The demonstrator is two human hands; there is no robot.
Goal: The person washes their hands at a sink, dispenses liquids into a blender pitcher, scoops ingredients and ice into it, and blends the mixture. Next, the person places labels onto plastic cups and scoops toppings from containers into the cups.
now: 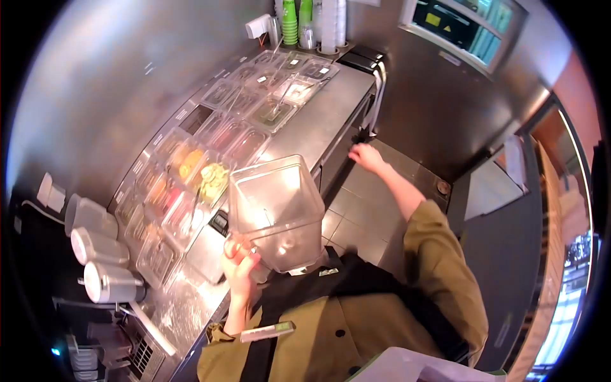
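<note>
My left hand (239, 261) is closed on the near left side of a large clear plastic container (277, 235). The container is held in front of my apron, its open top turned up and no contents showing inside. Out ahead to the right, my right hand (365, 156) has its fingers curled, beside the counter front and just below a small black piece (363, 135); I cannot tell what, if anything, is in it. To the container's left sits an ingredient pan of pale green pieces (213, 181), with an orange-yellow filling (190, 164) in the pan beyond.
Several clear lidded pans (273, 113) line the steel counter (324, 105). Stacked green cups (289, 25) stand at the back. White-lidded tubs (105, 282) are at the left. A tiled floor (356, 216) lies below my right arm, and a dark cabinet (490, 254) stands at the right.
</note>
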